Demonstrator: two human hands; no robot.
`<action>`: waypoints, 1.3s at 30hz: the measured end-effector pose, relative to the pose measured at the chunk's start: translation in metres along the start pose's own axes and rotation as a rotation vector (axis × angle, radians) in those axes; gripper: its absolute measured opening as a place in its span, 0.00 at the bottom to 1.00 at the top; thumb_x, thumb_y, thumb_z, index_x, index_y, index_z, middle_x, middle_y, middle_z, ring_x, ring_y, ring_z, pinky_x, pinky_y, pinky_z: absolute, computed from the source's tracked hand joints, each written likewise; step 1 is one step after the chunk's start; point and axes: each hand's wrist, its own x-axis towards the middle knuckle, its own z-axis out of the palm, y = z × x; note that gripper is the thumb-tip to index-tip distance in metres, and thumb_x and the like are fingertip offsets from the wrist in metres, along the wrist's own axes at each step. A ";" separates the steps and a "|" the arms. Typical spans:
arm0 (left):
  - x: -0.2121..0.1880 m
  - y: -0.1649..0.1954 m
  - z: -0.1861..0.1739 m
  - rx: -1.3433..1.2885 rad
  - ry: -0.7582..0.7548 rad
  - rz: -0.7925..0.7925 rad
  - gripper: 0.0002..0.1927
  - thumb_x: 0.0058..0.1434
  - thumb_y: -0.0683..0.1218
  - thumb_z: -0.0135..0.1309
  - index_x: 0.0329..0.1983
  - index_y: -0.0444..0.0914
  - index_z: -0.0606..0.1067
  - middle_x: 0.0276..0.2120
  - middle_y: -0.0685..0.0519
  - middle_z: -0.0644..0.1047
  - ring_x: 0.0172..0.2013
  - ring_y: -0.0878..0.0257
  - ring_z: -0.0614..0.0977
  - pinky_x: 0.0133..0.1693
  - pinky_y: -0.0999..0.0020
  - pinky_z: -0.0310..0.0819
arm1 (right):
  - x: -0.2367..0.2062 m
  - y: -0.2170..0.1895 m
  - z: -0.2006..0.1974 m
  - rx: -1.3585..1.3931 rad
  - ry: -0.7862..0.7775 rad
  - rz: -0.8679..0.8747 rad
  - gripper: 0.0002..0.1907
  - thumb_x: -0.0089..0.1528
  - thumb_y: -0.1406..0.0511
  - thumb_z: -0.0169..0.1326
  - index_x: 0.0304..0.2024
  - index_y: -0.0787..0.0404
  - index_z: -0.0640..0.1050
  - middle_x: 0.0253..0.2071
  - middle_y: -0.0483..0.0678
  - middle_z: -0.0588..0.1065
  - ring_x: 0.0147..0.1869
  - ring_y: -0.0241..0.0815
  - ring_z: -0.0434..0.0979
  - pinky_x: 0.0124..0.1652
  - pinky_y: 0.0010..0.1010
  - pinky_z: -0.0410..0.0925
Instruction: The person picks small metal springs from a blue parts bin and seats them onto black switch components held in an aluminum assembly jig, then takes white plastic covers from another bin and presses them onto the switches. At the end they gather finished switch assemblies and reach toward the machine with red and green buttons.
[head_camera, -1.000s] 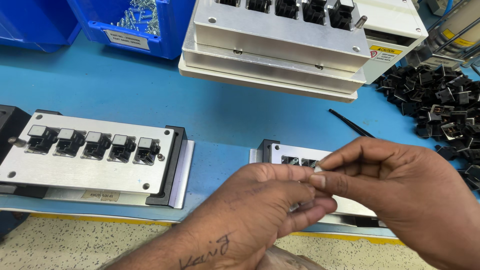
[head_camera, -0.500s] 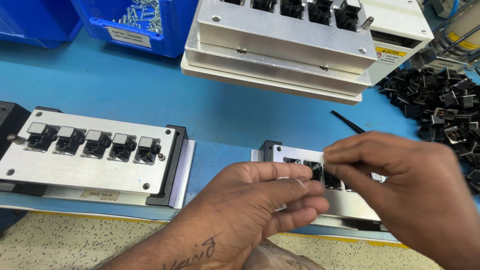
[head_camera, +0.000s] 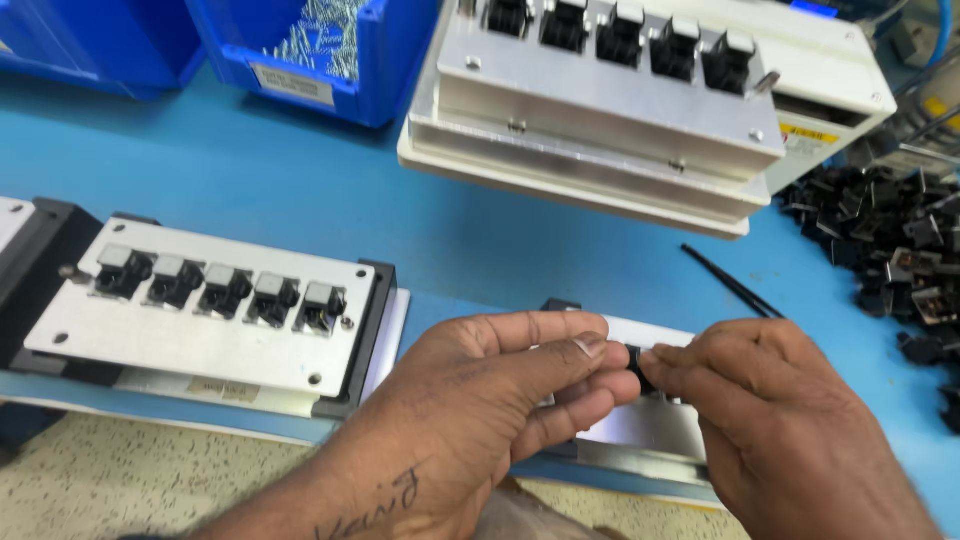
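The small black part (head_camera: 634, 362) sits between the fingertips of both hands, directly above the near metal fixture (head_camera: 640, 430). The left hand (head_camera: 490, 410) pinches the part from its left side with thumb and forefinger; the remaining fingers curl loosely beneath. The right hand (head_camera: 780, 430) grips the same part from its right side, fingertips closed on it and touching those of the left hand. Most of the part is hidden by the fingers; only a dark edge shows.

The near metal fixture lies on the blue bench (head_camera: 300, 200), mostly covered by both hands. To the left of this fixture stands a second fixture plate (head_camera: 210, 320) with five black parts seated in a row. Beyond the near fixture rests a thin black tool (head_camera: 730, 283). Further right lies a heap of loose black parts (head_camera: 890, 240).
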 end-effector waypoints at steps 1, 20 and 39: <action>0.001 0.005 0.001 0.006 0.021 -0.006 0.16 0.68 0.45 0.57 0.54 0.30 0.77 0.45 0.43 0.83 0.50 0.60 0.87 0.55 0.66 0.76 | 0.003 0.003 0.000 0.006 0.036 -0.066 0.18 0.51 0.72 0.58 0.42 0.53 0.85 0.41 0.40 0.80 0.51 0.43 0.78 0.48 0.33 0.72; -0.005 0.008 0.000 0.009 0.061 -0.075 0.21 0.70 0.50 0.50 0.54 0.27 0.75 0.46 0.43 0.78 0.48 0.60 0.84 0.54 0.66 0.76 | 0.039 -0.032 -0.012 0.962 -0.208 0.763 0.15 0.61 0.67 0.66 0.49 0.62 0.80 0.41 0.54 0.80 0.44 0.44 0.84 0.42 0.36 0.80; -0.011 0.016 -0.010 0.045 -0.002 0.009 0.19 0.66 0.52 0.59 0.47 0.31 0.75 0.42 0.47 0.79 0.47 0.62 0.84 0.50 0.68 0.80 | 0.004 0.015 -0.002 0.362 -0.079 0.465 0.07 0.59 0.64 0.67 0.40 0.53 0.88 0.41 0.42 0.84 0.38 0.35 0.83 0.37 0.27 0.78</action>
